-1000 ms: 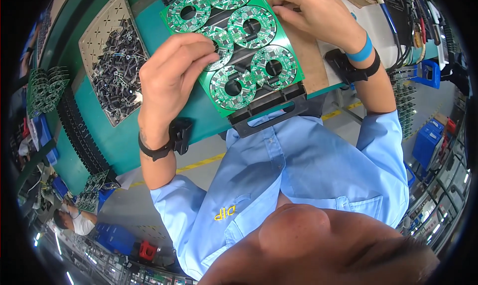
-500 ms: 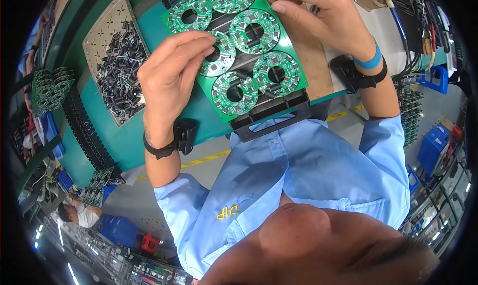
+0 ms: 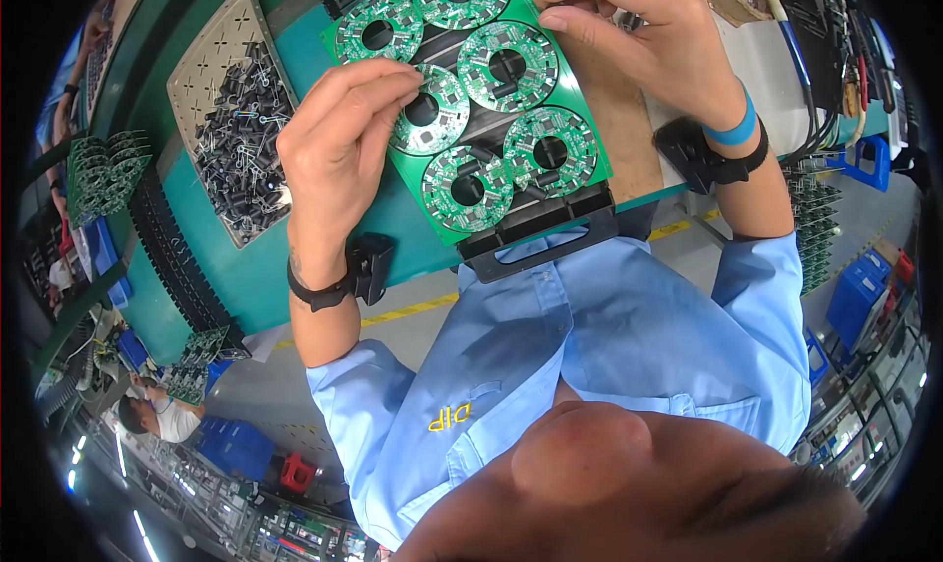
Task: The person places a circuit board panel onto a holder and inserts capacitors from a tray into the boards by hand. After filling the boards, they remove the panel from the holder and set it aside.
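The circuit panel (image 3: 481,85) looks glossy from here, though bumpy; at five o'clock from it the carrier handle (image 3: 601,229) is smooth matt plastic, at nine the heaped components (image 3: 246,140) are smooth with glints of bare metal, at three the brown sheet (image 3: 629,130) looks dull, at six the shirt (image 3: 648,316) is creased cloth

The left hand (image 3: 332,135) is slanting inward, its fingers curving together and their tips almost meeting the thumb. The right hand (image 3: 658,31) is pointing leftward, farther forward, thumb and forefinger standing slightly apart. The left forearm (image 3: 324,333) is extending forward; the right forearm (image 3: 761,208) is leaning inward.
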A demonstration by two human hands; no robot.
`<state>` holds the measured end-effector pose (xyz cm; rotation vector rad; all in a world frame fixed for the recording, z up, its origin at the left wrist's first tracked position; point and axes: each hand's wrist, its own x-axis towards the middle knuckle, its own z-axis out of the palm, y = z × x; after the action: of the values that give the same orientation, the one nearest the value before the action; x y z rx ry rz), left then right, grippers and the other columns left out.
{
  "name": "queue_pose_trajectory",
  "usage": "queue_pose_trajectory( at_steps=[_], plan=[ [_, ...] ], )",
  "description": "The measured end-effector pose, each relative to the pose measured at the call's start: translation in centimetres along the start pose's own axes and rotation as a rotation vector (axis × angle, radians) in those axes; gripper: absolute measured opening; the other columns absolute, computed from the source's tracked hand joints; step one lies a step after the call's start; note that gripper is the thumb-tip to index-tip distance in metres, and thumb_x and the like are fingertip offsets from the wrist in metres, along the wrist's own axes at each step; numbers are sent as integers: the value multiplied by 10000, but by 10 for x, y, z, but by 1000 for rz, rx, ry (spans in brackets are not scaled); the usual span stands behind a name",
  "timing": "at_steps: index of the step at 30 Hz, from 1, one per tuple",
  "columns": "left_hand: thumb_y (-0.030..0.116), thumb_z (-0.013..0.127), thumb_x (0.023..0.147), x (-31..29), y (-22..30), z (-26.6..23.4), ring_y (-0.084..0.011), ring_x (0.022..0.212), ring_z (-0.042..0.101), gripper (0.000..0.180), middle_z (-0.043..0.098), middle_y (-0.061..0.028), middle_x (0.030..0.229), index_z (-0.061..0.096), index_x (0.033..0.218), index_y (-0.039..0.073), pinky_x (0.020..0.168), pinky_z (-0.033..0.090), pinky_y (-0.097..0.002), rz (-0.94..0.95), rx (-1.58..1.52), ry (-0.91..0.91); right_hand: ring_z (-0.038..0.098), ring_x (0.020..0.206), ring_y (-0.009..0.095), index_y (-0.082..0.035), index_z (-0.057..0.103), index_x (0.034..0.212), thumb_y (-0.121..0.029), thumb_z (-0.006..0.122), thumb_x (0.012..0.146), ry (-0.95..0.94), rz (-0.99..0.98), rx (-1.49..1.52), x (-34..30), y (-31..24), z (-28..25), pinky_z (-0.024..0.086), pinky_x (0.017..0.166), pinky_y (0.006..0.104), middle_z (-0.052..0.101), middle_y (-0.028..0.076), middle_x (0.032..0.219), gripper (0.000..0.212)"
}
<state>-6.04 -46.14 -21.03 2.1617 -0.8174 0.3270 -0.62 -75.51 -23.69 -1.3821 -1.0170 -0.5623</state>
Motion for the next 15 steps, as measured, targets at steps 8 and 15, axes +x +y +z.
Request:
queue_pose_trajectory(
  at_steps=[8,15],
  plan=[
    [-94,794,826,-1,1,0,-232,881,737,219,769,-100,1038,780,1016,15,746,603,-319,-11,-8,2,733,800,255,23,770,1033,-36,824,887,-22,30,-23,0,-2,-2,569,673,329,767,141,934,166],
    [-90,795,828,0,2,0,-237,885,736,223,767,-101,1033,783,1023,19,742,599,-322,0,0,-19,730,803,262,21,771,1034,-38,821,889,-16,47,-16,0,-3,-2,564,686,334,766,140,925,164]
  ],
)
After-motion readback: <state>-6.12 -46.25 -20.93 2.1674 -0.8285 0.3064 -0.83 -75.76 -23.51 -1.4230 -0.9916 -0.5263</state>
